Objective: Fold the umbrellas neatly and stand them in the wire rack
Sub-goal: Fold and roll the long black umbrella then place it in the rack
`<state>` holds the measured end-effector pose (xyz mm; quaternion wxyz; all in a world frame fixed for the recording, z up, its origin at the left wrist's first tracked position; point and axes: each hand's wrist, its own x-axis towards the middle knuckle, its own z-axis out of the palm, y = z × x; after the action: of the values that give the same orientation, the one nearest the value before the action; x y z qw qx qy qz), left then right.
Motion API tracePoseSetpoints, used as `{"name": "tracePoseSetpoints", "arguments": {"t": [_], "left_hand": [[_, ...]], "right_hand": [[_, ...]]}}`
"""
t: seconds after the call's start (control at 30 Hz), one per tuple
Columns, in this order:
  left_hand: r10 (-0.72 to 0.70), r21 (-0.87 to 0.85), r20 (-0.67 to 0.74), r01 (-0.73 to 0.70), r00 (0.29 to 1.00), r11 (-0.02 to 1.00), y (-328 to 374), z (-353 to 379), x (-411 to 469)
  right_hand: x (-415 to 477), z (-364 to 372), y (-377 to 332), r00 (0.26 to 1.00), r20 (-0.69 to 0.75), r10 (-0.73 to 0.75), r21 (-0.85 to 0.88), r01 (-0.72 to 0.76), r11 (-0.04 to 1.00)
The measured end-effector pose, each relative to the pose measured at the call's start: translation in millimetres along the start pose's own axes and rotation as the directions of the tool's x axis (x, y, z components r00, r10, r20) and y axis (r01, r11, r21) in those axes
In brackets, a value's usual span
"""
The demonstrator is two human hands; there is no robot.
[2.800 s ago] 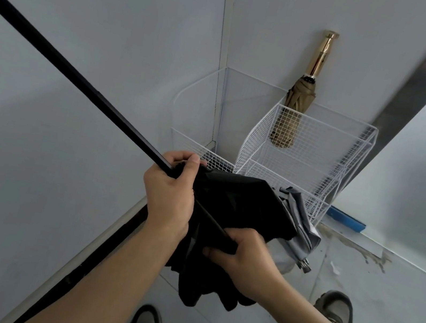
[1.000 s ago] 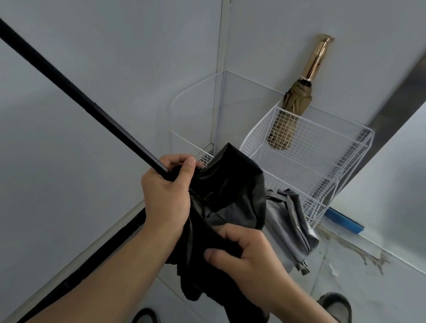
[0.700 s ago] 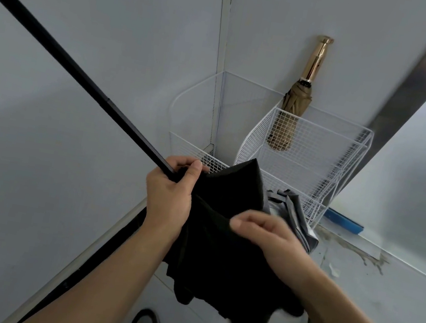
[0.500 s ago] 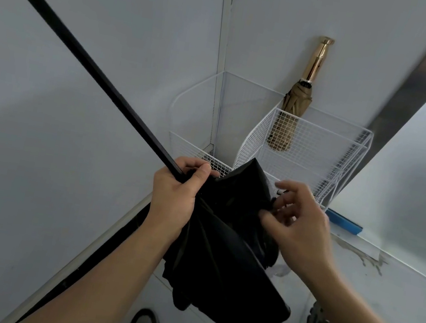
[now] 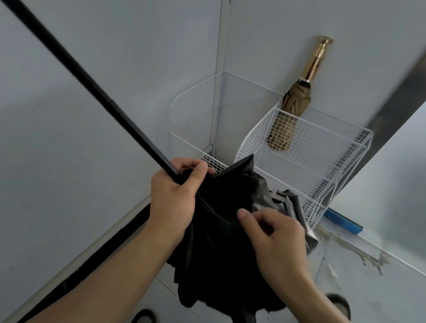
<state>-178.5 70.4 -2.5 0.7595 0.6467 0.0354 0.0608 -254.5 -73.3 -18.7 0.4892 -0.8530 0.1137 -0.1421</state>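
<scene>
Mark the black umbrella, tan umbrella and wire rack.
black umbrella (image 5: 219, 252): head view, on the loose black canopy.
tan umbrella (image 5: 298, 98): head view, on the folded canopy above the rack's rim.
wire rack (image 5: 319, 156): head view, on its mesh wall.

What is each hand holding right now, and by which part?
Both hold the black umbrella: the left hand grips its shaft where the canopy starts, and the right hand pinches the loose canopy cloth.
</scene>
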Motion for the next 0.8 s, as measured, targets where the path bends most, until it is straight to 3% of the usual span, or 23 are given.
{"name": "tracePoseSetpoints", "arguments": {"t": [0.07,0.17,0.4,0.53,0.67,0.8], "left_hand": [[0.026,0.004,-0.060,-0.026,0.998,1.000,-0.1,1.3,-0.4],[0.046,0.001,-0.113,-0.046,0.993,0.999,-0.5,3.8,-2.7],[0.022,-0.081,-0.195,-0.038,0.980,0.996,1.9,6.5,-3.5],[-0.019,-0.136,-0.198,-0.008,0.980,0.991,4.7,8.7,-5.3],[-0.016,-0.110,-0.239,-0.011,0.971,0.994,5.4,2.2,2.1],[0.009,-0.055,-0.265,-0.025,0.964,0.998,1.8,-6.9,10.8]], "right_hand": [[-5.0,4.0,-4.9,0.988,0.147,0.054,-0.017,-0.052,0.999],[-3.9,13.2,2.0,0.888,0.398,0.228,0.071,-0.278,0.958],[-4.9,41.2,23.7,0.934,0.353,0.054,0.003,-0.058,0.998],[-7.0,42.4,19.0,0.951,0.301,0.067,-0.075,-0.046,0.996],[-7.5,33.3,10.7,0.968,0.250,0.028,0.090,-0.053,0.995],[-13.1,27.1,6.2,0.927,0.374,-0.016,0.264,-0.090,0.960]]}}
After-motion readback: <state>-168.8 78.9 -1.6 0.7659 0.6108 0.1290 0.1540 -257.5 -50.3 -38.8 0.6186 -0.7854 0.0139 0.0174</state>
